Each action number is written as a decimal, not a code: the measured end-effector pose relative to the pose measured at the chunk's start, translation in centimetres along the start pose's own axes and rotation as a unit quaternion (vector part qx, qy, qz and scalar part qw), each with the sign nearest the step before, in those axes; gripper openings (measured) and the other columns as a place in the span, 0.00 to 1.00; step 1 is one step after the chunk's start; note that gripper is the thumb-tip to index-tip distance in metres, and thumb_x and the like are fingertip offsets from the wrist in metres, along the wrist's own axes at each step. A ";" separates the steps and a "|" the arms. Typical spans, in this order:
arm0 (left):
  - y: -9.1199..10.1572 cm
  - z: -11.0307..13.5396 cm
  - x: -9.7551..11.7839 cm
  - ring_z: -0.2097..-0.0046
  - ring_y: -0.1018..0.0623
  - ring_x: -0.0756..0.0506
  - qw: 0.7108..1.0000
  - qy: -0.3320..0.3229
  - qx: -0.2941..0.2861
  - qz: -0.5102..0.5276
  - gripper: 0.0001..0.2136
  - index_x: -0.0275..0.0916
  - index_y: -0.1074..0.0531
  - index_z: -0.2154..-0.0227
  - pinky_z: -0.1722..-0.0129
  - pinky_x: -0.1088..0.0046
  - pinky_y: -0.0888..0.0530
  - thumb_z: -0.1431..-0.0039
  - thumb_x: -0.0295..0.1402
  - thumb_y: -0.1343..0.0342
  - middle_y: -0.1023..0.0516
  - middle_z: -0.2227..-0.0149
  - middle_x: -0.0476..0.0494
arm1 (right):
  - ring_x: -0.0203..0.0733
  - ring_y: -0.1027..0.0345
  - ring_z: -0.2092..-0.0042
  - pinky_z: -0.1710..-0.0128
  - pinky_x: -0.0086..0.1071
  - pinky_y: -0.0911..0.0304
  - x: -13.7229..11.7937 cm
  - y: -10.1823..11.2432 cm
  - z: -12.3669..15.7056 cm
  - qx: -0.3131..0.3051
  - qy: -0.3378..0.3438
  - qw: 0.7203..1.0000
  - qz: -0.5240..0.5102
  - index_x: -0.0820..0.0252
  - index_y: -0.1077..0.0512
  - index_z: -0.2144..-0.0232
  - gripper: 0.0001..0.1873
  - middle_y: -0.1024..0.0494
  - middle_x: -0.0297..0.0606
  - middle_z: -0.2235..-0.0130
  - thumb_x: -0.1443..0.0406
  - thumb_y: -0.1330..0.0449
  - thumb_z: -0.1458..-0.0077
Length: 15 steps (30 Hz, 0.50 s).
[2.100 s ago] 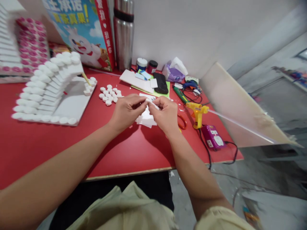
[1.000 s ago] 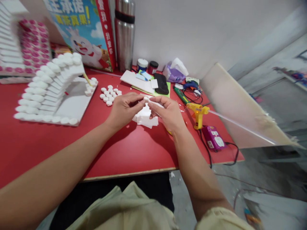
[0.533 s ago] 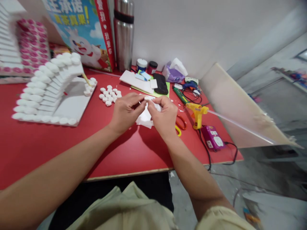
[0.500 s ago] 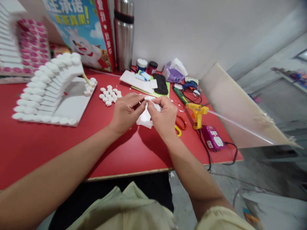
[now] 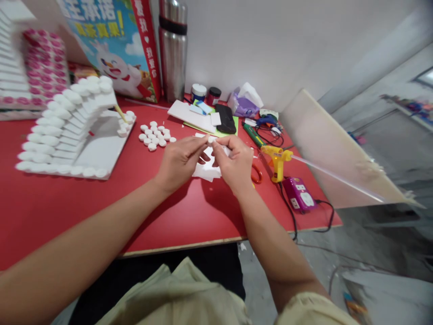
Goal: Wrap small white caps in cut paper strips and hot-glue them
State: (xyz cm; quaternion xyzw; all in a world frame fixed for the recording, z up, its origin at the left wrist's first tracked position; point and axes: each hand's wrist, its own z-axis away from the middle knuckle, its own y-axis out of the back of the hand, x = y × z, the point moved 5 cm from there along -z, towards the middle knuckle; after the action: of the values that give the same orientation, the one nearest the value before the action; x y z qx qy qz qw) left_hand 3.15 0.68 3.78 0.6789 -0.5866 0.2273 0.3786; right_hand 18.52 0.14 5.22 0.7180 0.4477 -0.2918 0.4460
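My left hand [image 5: 181, 159] and my right hand [image 5: 233, 160] meet above the red table [image 5: 67, 203]. Their fingertips pinch a small white foam piece [image 5: 211, 140] between them. Under the hands lies a sheet of white foam scraps [image 5: 206, 170]. A cluster of small white foam discs [image 5: 154, 134] sits just beyond my left hand. Red-handled scissors [image 5: 257, 174] lie right of my right hand, partly hidden by it.
A white foam stair model [image 5: 72, 126] edged with discs stands at the left. A yellow glue gun [image 5: 278, 159] and purple power strip [image 5: 299, 193] are at the right. A steel flask [image 5: 173, 49], paint jars [image 5: 199, 91], black case [image 5: 225, 118] and tissue pack [image 5: 246, 101] line the back.
The hands stay together on the small foam piece, turning it at the fingertips. My right hand opened out briefly a second ago, then closed back in. The view has shifted slightly.
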 end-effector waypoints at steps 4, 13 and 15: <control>0.7 -0.4 -1.1 0.69 0.17 0.47 0.987 0.098 0.019 0.125 0.14 0.38 0.15 0.63 0.68 0.70 0.18 0.38 0.45 0.34 0.15 0.65 0.42 | 0.38 0.34 0.74 0.70 0.34 0.39 0.2 0.1 -0.3 -0.064 -0.015 0.997 -0.035 0.53 0.26 0.67 0.13 0.25 0.32 0.73 0.53 0.36 0.36; 1.0 -1.0 -1.3 0.74 0.18 0.46 0.958 0.177 -0.085 0.209 0.15 0.36 0.14 0.64 0.71 0.68 0.17 0.45 0.44 0.28 0.16 0.71 0.43 | 0.36 0.32 0.74 0.71 0.33 0.37 -0.1 0.4 -0.2 -0.117 -0.018 0.991 -0.069 0.54 0.25 0.67 0.15 0.23 0.32 0.71 0.50 0.33 0.38; 0.9 -1.0 -1.3 0.74 0.17 0.46 0.956 0.171 -0.105 0.214 0.15 0.37 0.14 0.63 0.72 0.69 0.17 0.45 0.44 0.28 0.15 0.67 0.42 | 0.36 0.32 0.74 0.72 0.33 0.37 0.0 0.4 -0.2 -0.120 -0.018 0.990 -0.073 0.54 0.25 0.68 0.15 0.22 0.32 0.71 0.51 0.33 0.38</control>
State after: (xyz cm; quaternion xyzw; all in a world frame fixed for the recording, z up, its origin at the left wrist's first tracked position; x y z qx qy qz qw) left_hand 2.16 2.24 3.61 0.4445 -0.6653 0.3532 0.4848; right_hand 18.88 0.24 5.50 0.6196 0.5226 -0.2802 0.5143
